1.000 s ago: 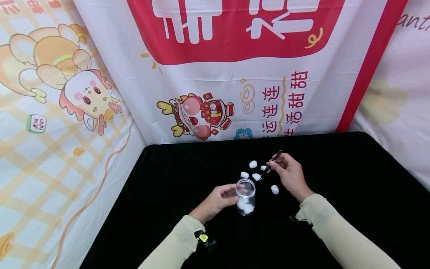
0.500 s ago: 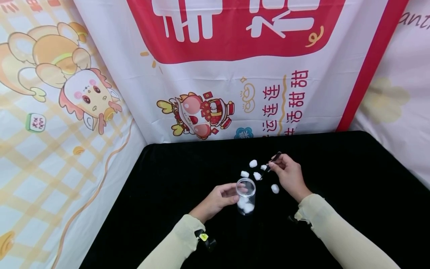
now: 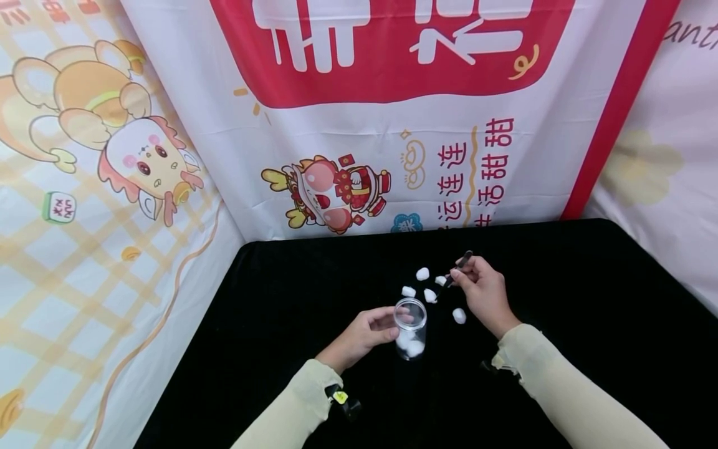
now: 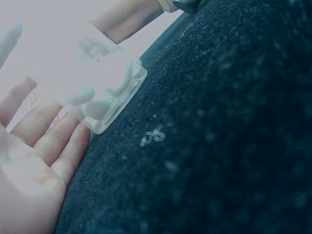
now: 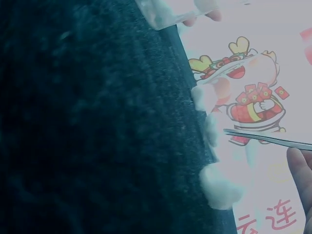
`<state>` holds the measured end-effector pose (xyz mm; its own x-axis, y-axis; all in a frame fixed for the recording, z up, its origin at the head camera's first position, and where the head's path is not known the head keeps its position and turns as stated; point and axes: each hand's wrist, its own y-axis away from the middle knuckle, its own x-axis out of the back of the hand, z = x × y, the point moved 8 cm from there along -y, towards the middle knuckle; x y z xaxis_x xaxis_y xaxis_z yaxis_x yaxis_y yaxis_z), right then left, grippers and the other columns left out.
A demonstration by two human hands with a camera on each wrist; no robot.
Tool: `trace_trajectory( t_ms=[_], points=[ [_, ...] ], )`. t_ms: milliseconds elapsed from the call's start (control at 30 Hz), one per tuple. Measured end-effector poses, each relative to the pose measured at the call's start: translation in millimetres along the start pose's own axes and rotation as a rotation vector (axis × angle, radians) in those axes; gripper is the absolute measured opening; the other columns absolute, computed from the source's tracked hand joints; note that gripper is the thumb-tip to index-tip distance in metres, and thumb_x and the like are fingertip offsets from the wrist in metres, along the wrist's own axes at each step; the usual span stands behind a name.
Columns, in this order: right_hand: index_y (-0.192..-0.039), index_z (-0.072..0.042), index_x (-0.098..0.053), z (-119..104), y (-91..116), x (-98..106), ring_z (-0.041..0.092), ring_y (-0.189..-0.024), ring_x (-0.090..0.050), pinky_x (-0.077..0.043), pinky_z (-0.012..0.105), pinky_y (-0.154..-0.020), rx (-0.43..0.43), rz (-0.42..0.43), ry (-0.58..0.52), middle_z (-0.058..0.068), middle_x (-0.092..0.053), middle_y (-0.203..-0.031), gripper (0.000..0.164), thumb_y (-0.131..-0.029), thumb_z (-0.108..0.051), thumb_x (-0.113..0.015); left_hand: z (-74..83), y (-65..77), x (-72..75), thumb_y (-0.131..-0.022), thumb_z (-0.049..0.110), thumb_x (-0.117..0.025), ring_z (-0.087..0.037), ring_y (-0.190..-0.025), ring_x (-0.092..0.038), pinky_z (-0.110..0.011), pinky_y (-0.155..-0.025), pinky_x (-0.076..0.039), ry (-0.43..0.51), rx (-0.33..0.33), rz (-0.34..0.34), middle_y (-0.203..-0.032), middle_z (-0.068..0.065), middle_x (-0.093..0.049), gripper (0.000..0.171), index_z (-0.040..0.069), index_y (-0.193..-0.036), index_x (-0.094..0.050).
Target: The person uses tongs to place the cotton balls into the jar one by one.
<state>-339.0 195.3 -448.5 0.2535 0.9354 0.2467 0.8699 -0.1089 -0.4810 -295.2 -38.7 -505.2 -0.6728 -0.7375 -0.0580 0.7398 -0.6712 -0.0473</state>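
Left hand grips clear cylindrical plastic jar; right hand pinches slim black tweezers beside white cotton ball

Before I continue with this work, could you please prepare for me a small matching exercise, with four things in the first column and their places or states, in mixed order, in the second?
Column one
1. Left hand
2. Right hand
3. Clear jar
4. Loose cotton balls

Column two
A. Scattered on the black cloth
B. Open at the top, with white pieces inside
C. Pinches the tweezers
D. Grips the jar's side

Right pairs: 1-D, 2-C, 3-B, 4-A
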Motion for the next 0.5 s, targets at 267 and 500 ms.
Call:
trace_trajectory(
  t_ms=[267, 500],
  points=[
    [-0.100, 0.005, -0.059, -2.5, -1.4, 4.0, 0.022, -0.077, -0.070, -0.057, 0.027, -0.066, -0.010, 0.031, -0.046, 0.016, -0.069, -0.090, 0.017, -0.090, -0.005, -0.068, 0.8, 0.3, -1.3, -0.096, 0.019, -0.063, -0.024, -0.126, -0.052, -0.038, -0.102, -0.043, 0.002, -0.010, -0.008, -0.134, -0.012, -0.058, 0.046, 0.002, -0.137, -0.052],
    [-0.101, 0.005, -0.058, -2.8, -1.8, 3.3, 0.020, -0.077, -0.070, -0.057, 0.025, -0.066, -0.007, 0.023, -0.050, 0.016, -0.068, -0.090, 0.016, -0.091, -0.005, -0.067, -0.5, -0.5, -0.5, -0.096, 0.018, -0.062, -0.024, -0.126, -0.052, -0.038, -0.102, -0.042, 0.010, -0.006, -0.004, -0.134, -0.011, -0.058, 0.045, 0.002, -0.137, -0.052]
  ],
)
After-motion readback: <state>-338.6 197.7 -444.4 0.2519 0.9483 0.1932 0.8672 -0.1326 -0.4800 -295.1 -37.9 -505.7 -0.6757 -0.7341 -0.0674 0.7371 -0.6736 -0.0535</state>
